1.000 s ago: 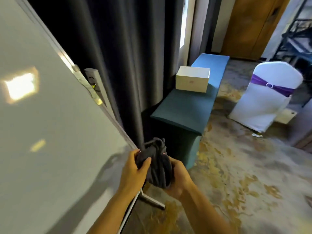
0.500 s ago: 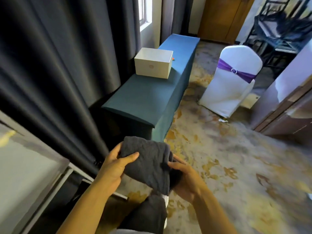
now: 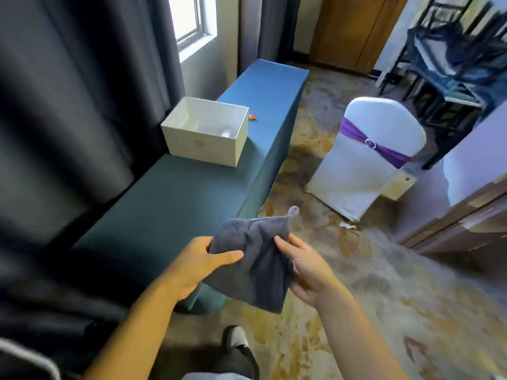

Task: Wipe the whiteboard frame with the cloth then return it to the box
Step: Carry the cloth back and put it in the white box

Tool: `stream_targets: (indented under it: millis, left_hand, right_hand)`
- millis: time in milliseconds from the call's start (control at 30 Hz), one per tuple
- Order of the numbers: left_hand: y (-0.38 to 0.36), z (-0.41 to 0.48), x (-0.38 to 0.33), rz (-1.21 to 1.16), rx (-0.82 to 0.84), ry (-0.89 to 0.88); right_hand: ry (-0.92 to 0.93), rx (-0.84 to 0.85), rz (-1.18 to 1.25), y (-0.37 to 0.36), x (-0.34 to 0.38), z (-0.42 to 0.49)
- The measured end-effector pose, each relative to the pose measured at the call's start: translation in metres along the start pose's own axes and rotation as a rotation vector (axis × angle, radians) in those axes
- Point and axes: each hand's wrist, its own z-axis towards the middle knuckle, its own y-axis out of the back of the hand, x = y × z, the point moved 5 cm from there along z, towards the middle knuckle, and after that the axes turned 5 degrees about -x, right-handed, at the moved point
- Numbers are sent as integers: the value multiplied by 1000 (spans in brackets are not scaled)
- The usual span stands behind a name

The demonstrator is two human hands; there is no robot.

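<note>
Carrying the cloth [image 3: 253,259] to the box [image 3: 205,131]
Left hand [image 3: 192,266] and right hand [image 3: 304,270] are pinching its 2 edges; box waiting open at 11 o'clock, so keep it folded.

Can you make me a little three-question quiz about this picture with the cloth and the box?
1. True or false: both hands are holding the cloth.
2. Where is the box sitting? A) on the floor B) on the blue bench C) on the chair
3. Fill in the gap: the ribbon tied round the white chair is ____.

Key
1. True. The left hand and right hand each grip a side of the grey cloth.
2. B. The open white box sits on the bench, beside the curtain.
3. Purple.
</note>
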Motion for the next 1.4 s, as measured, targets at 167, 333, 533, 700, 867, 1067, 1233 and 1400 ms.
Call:
stream_targets:
  millis: [167, 333, 533, 700, 867, 1067, 1233, 1400]
  left_hand:
    - [12, 84, -67, 373, -132, -82]
    - [23, 153, -138, 158, -531, -387]
    - [24, 256, -169, -644, -513, -20]
    - [40, 285, -204, -550, -555, -116]
    - [52, 309, -242, 297, -926, -116]
    - [81, 357, -237, 462, -977, 12]
    - [95, 421, -213, -792, -632, -50]
    - [81, 484, -159, -1079, -743, 314]
  right_hand:
    - [178, -69, -83, 4, 104, 82]
    - [162, 180, -106, -12, 167, 167]
    - [-91, 588, -367, -21, 225, 278]
    - [63, 617, -594, -42, 312, 351]
    - [397, 656, -803, -85, 365, 408]
    - [515, 691, -880, -123, 378, 475]
    - [48, 592, -802, -157, 354, 538]
    - [-457, 685, -763, -178, 320, 589]
